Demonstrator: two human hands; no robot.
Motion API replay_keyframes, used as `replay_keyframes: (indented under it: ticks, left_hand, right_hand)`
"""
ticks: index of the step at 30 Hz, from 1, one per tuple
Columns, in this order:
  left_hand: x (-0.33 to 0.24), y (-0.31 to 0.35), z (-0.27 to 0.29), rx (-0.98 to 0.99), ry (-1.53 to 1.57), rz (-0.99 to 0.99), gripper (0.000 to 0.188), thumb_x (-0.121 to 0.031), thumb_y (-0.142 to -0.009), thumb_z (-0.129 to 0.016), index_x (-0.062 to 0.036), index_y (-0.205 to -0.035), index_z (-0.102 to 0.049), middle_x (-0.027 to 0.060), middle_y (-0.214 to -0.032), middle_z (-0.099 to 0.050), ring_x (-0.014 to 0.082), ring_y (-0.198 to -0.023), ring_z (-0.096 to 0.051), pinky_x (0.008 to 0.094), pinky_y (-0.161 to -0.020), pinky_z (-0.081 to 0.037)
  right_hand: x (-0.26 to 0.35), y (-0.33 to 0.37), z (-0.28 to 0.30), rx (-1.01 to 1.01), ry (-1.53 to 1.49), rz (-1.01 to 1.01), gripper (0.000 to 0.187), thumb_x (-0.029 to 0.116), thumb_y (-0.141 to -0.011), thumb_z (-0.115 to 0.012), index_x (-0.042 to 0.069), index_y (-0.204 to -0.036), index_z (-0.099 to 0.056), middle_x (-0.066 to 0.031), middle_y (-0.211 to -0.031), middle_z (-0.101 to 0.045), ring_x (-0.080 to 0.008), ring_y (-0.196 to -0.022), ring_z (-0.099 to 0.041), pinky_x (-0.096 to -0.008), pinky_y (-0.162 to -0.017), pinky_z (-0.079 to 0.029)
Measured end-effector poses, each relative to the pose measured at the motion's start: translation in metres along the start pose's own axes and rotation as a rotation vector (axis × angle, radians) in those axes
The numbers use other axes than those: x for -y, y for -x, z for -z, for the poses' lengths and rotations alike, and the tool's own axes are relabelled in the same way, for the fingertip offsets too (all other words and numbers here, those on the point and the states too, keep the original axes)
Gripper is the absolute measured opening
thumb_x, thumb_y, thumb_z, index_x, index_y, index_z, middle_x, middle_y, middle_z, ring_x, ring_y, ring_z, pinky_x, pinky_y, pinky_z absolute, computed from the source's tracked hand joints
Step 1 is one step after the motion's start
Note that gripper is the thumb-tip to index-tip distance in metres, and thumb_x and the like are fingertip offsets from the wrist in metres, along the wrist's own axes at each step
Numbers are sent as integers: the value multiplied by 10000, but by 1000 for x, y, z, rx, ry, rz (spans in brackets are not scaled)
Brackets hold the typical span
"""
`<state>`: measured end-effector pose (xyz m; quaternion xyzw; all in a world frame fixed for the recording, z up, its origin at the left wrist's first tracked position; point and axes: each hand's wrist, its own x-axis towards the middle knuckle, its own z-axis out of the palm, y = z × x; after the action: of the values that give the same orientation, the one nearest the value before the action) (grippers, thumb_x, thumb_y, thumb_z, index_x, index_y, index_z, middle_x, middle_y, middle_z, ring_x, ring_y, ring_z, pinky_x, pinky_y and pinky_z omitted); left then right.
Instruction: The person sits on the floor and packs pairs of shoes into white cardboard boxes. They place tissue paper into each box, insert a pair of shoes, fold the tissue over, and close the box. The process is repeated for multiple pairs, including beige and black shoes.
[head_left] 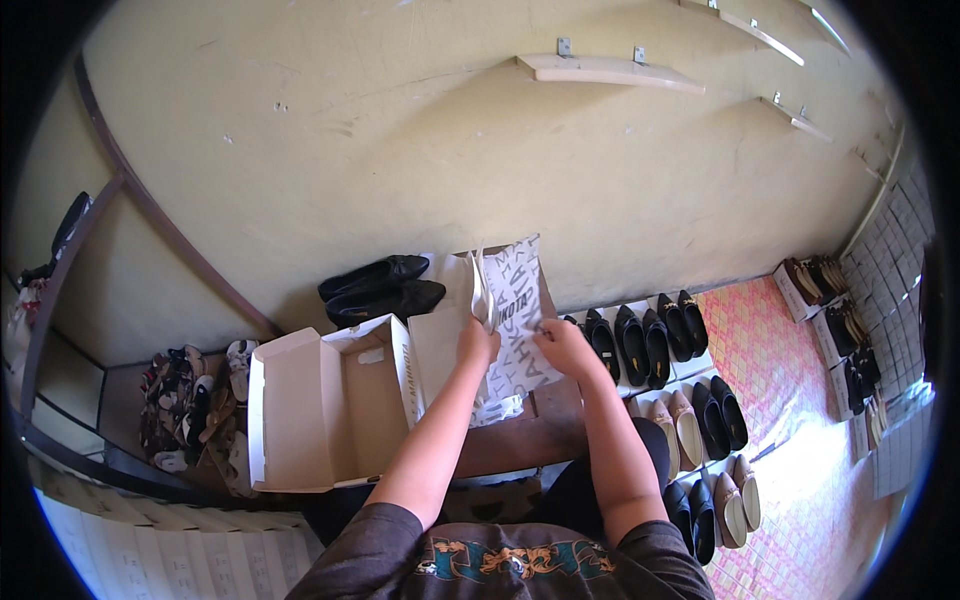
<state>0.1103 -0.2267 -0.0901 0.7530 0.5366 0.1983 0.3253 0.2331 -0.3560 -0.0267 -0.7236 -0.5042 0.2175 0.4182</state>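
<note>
Both my hands are at a white sheet of printed wrapping paper (520, 340), held upright over the brown table (520, 440). My left hand (478, 343) is closed on its folded left side, where several layers show. At the right edge, my right hand (563, 348) pinches the sheet between thumb and fingers. An open cardboard shoe box (365, 400), white outside and brown inside, lies left of my left forearm with its lid folded back. Beyond the box rests a pair of black pointed flat shoes (385, 290). Below the paper is a crumpled white piece (498, 410).
Rows of flat shoes (710, 420) on white boxes stand to the right, with more boxed shoes (840, 320) farther off. Piled sandals (195, 405) lie at the left. A wall (400, 160) with small shelves (610, 74) rises ahead. White boxes (190, 550) line the lower left.
</note>
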Motion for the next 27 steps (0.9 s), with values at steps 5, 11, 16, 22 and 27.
replay_keyframes:
  ticks: [5,11,16,22,27]
  left_hand:
    - [-3,6,2,34,-37,-4,542,-193,-715,-572,41,-1170,-391,279,-981,-581,406,-919,-575,443,-798,-467]
    - [-3,1,7,153,84,-6,663,-225,-694,-609,39,-1237,-335,288,-1139,-489,408,-1029,-521,426,-861,-444]
    - [-5,9,33,224,160,-61,833,-314,-681,-665,28,-1316,-249,279,-1289,-356,381,-1196,-389,395,-992,-342]
    - [-22,67,128,272,379,-255,772,-358,-802,-610,-7,-1358,-207,247,-1386,-259,340,-1291,-274,372,-1042,-259]
    - [38,109,190,255,603,-262,642,-362,-821,-591,24,-1275,-352,236,-1294,-410,360,-1189,-419,384,-991,-336]
  right_hand:
    - [24,34,53,31,15,-121,227,165,-793,-559,-53,-853,-561,-236,-684,-564,-294,-592,-538,-360,-599,-431]
    - [52,62,96,-102,18,-24,191,139,-805,-567,-46,-846,-551,-154,-574,-489,-144,-540,-417,-313,-523,-382]
    - [107,84,120,-209,-72,22,151,92,-830,-551,-49,-880,-572,-2,-573,-458,-33,-572,-374,-226,-490,-333]
    - [192,102,115,-284,228,178,156,87,-803,-538,-4,-922,-582,-203,-626,-534,-242,-518,-517,-340,-548,-421]
    - [258,101,77,-121,419,308,164,112,-796,-517,22,-910,-593,-227,-713,-574,-382,-671,-573,-418,-608,-452]
